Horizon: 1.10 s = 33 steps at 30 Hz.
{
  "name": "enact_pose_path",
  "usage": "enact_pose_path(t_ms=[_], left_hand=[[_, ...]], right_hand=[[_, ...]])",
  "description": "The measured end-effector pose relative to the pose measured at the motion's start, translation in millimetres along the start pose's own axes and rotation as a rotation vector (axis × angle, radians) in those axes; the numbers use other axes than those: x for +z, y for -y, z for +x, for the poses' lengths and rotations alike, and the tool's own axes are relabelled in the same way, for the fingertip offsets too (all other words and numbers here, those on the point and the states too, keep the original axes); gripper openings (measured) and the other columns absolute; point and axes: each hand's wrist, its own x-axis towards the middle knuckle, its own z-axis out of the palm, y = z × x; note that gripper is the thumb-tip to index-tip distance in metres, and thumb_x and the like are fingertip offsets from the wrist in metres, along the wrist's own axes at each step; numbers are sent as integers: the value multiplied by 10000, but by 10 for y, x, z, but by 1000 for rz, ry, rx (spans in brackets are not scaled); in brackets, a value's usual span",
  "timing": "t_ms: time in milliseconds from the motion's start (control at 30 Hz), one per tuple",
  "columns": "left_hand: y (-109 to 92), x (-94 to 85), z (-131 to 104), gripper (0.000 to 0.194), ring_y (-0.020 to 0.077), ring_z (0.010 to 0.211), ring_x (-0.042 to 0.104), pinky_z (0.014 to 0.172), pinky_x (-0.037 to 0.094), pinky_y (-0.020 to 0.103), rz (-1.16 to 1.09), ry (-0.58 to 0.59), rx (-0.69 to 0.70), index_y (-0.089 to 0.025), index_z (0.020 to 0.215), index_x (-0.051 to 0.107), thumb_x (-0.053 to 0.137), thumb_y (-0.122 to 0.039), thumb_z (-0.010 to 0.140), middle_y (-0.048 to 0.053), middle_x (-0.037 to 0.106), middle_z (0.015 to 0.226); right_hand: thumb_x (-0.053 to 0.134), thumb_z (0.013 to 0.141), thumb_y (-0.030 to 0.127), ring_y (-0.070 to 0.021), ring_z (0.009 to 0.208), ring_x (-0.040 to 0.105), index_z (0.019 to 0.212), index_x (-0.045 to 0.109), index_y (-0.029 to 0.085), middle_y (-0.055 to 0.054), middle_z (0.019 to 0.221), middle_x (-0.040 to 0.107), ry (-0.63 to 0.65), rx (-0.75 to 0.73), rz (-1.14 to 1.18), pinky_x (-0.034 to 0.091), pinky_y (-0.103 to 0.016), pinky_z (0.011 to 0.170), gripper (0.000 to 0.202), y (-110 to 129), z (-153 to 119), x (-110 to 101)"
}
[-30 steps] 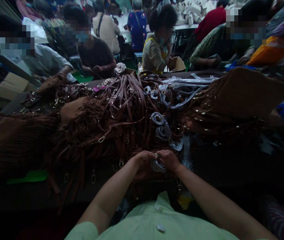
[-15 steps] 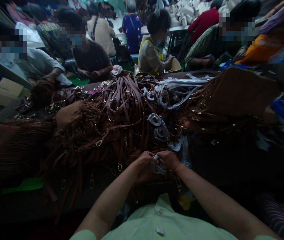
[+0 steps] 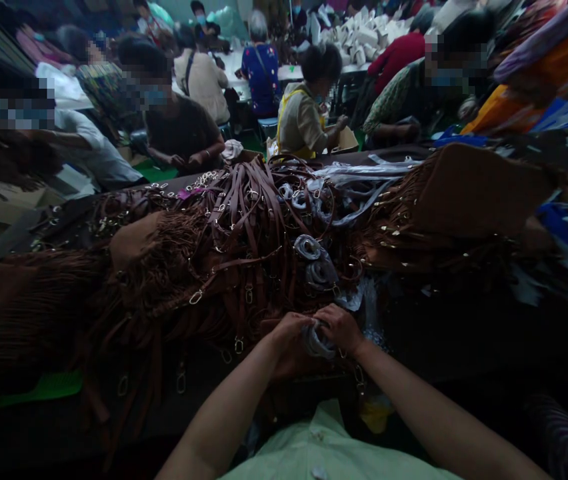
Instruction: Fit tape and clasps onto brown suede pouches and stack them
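My left hand [image 3: 290, 327] and my right hand [image 3: 340, 327] meet low in the middle of the view. Both have their fingers pinched at the top of a coiled strap in clear plastic [image 3: 318, 347], which hangs under the fingertips. Just beyond lie two more plastic-wrapped coils [image 3: 321, 272]. Beneath my hands is a brown leather-like piece [image 3: 289, 363], partly hidden by my forearms. A metal clasp [image 3: 360, 377] dangles below my right wrist. Poor light hides the exact finger contact.
Brown straps with metal clasps [image 3: 251, 193] are heaped ahead. Fringed brown pieces [image 3: 139, 240] lie to the left, and a larger fringed stack [image 3: 484, 190] to the right. A green comb-like object [image 3: 39, 390] is at lower left. Several people sit across the table.
Both hands have stayed together at the coil, with a small shift of the fingers, and more of the coil shows below them. At far left, a person has lifted a brown fringed bundle.
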Motion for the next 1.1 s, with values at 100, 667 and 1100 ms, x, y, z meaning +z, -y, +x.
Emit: enact_pose_path(t_ms=[100,667,1100], left_hand=[[40,-11,-9,288,144,607,519,590,367,266,-44,0,18,-74,598,637,735,-344,618,58,598,588],[170,-22,-77,346,82,515,439,530,305,223,-210,18,5,-67,710,681,753,-383,590,21,572,593],[210,7,-22,417,128,577,529,585,388,246,-82,-90,-16,-61,766,689,741,-426,572,60,627,656]], right_hand=[[588,811,232,-207,977,513,1052,651,209,-69,1024,633,-42,-29,-13,398,-346,887,250,13,-16,-43],[568,856,282,-187,929,555,834,659,230,-31,929,657,-207,41,284,422,-352,863,107,0,-150,228],[752,562,387,-219,866,636,872,650,162,-81,917,691,-107,567,860,478,-365,829,396,-255,-4,528]])
